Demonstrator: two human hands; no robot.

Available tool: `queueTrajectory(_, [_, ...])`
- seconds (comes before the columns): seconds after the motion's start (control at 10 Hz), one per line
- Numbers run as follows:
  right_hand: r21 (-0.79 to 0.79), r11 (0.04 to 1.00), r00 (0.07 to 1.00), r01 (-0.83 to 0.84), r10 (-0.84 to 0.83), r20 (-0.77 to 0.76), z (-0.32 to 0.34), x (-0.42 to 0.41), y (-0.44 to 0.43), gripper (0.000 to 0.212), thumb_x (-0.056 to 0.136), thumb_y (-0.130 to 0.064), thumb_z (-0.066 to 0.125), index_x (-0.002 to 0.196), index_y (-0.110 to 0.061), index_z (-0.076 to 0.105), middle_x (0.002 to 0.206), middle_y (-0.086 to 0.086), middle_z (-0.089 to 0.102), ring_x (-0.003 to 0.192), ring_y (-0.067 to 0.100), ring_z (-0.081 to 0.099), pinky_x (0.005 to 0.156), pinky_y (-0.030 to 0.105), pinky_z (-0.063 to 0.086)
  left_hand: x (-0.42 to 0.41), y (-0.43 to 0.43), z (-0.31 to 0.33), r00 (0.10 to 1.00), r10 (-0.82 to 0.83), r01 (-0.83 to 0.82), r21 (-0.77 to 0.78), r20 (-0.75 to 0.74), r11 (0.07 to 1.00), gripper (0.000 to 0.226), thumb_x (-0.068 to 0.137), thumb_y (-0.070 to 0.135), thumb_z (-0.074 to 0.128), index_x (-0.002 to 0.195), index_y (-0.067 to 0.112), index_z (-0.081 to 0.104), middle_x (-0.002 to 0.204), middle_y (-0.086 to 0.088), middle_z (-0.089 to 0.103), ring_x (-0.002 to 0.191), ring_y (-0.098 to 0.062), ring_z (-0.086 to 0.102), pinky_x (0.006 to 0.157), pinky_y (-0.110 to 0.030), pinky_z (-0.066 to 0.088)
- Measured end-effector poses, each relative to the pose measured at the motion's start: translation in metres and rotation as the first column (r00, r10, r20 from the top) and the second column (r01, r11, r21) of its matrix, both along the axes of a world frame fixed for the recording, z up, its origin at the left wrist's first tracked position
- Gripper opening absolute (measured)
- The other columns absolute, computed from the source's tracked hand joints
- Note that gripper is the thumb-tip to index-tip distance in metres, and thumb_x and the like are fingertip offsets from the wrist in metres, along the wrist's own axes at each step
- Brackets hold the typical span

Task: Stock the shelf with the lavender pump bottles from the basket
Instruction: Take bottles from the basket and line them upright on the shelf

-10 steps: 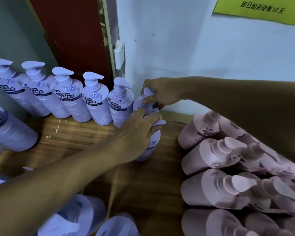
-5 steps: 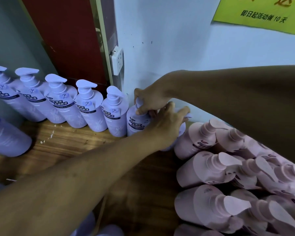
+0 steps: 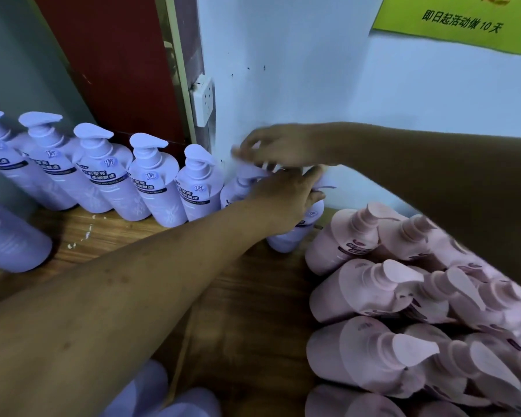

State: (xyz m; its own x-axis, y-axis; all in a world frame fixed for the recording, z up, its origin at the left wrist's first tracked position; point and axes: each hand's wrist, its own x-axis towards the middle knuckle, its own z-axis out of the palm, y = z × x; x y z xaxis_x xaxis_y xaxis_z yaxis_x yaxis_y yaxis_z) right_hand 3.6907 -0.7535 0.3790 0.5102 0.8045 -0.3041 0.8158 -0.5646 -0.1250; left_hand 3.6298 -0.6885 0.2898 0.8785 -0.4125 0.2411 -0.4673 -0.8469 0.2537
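Lavender bottle in the left grip: dark label band. Row of pump bottles left of the grip: same lavender, dark band with white characters, faint pale floral print low on the body. Right of the grip: pink bottles, dark labels. Shelf below: brown wood grain. Beyond the grip: pale blue wall, dark red door, white socket, yellow-green sign with black characters.

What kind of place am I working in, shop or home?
Most likely a small shop or its stockroom: identical lavender plastic pump bottles stand in a row on a wooden shelf, many matching pink plastic pump bottles sit massed beside them, and a yellow-green printed notice hangs above.
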Motion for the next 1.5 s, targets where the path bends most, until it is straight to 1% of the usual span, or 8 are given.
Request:
queueTrajectory(0.1, [0.278, 0.935, 0.97, 0.221, -0.239, 0.034, 0.008, -0.002, -0.036, 0.052, 0.096, -0.064, 0.031, 0.108, -0.027, 0.066, 0.099, -0.006, 0.069, 0.091, 0.018, 0.066, 0.086, 0.034, 0.052, 0.001, 0.008, 0.003, 1.0, -0.009, 0.009, 0.0, -0.006, 1.0, 0.048, 0.102, 0.035, 0.036, 0.146, 0.02, 0.028, 0.11, -0.011, 0.059, 0.094, -0.029, 0.058, 0.073, -0.043, 0.05])
queueTrajectory(0.2, [0.26, 0.854, 0.892, 0.451, -0.416, -0.178, -0.004, -0.014, -0.056, 0.047, 0.101, -0.05, 0.027, 0.106, -0.025, 0.067, 0.101, -0.004, 0.07, 0.088, 0.017, 0.066, 0.079, 0.028, 0.048, -0.009, 0.012, 0.009, 1.0, -0.015, 0.016, 0.106, -0.012, 0.994, 0.049, 0.102, 0.027, 0.035, 0.148, 0.014, 0.022, 0.118, -0.013, 0.055, 0.097, -0.031, 0.057, 0.064, -0.039, 0.043])
queueTrajectory(0.4, [0.295, 0.803, 0.816, 0.518, -0.36, -0.452, -0.019, -0.036, -0.073, 0.028, 0.093, -0.052, 0.051, 0.116, -0.041, 0.062, 0.103, -0.022, 0.064, 0.1, 0.002, 0.06, 0.091, 0.028, 0.048, -0.033, 0.018, 0.02, 0.994, -0.038, 0.034, -0.044, -0.101, 0.998, 0.034, 0.096, 0.018, 0.047, 0.127, 0.004, 0.051, 0.117, -0.015, 0.06, 0.097, -0.028, 0.061, 0.076, -0.037, 0.047])
queueTrajectory(0.5, [0.313, 0.771, 0.787, 0.554, -0.363, -0.499, -0.025, -0.038, -0.072, 0.033, 0.089, -0.059, 0.05, 0.107, -0.037, 0.066, 0.1, -0.013, 0.07, 0.092, 0.01, 0.069, 0.086, 0.032, 0.055, -0.055, 0.034, 0.026, 0.991, -0.062, 0.089, -0.233, 0.121, 0.968, 0.019, 0.092, 0.01, 0.052, 0.101, 0.002, 0.067, 0.096, -0.017, 0.067, 0.084, -0.032, 0.062, 0.073, -0.042, 0.047])
queueTrajectory(0.6, [0.291, 0.852, 0.899, 0.436, -0.427, -0.096, -0.034, -0.036, -0.07, 0.033, 0.092, -0.042, 0.057, 0.12, -0.026, 0.063, 0.107, 0.002, 0.07, 0.1, 0.023, 0.064, 0.079, 0.023, 0.042, -0.058, 0.054, 0.034, 0.94, 0.047, 0.05, -0.273, 0.338, 0.961, 0.02, 0.088, 0.012, 0.059, 0.103, 0.004, 0.069, 0.097, -0.014, 0.063, 0.088, -0.032, 0.057, 0.078, -0.039, 0.046])
queueTrajectory(0.7, [0.277, 0.892, 0.906, 0.358, -0.403, 0.127, -0.04, -0.036, -0.07, 0.038, 0.09, -0.037, 0.063, 0.122, -0.017, 0.061, 0.104, 0.009, 0.069, 0.099, 0.03, 0.059, 0.071, 0.026, 0.034, -0.038, 0.07, 0.037, 0.974, 0.106, -0.085, -0.113, 0.199, 0.99, 0.044, 0.086, 0.03, 0.064, 0.126, 0.012, 0.061, 0.12, -0.013, 0.056, 0.109, -0.032, 0.051, 0.09, -0.038, 0.041])
queueTrajectory(0.9, [0.256, 0.905, 0.919, 0.339, -0.377, 0.116, -0.031, -0.034, -0.067, 0.03, 0.088, -0.038, 0.067, 0.108, -0.016, 0.064, 0.076, 0.004, 0.057, 0.077, 0.023, 0.046, 0.064, 0.03, 0.031, -0.007, 0.084, 0.025, 0.993, 0.046, -0.054, -0.071, -0.112, 0.996, 0.031, 0.096, 0.022, 0.054, 0.126, 0.019, 0.06, 0.102, -0.01, 0.058, 0.097, -0.029, 0.056, 0.072, -0.027, 0.03])
queueTrajectory(1.5, [0.295, 0.906, 0.931, 0.305, -0.349, 0.11, -0.034, -0.017, -0.059, 0.023, 0.086, -0.033, 0.07, 0.104, -0.02, 0.067, 0.066, -0.012, 0.045, 0.075, 0.017, 0.04, 0.06, 0.026, 0.022, 0.009, 0.082, 0.023, 0.999, 0.028, -0.027, -0.043, 0.03, 0.999, 0.028, 0.096, 0.013, 0.052, 0.12, 0.015, 0.066, 0.097, -0.016, 0.059, 0.089, -0.036, 0.058, 0.068, -0.029, 0.032])
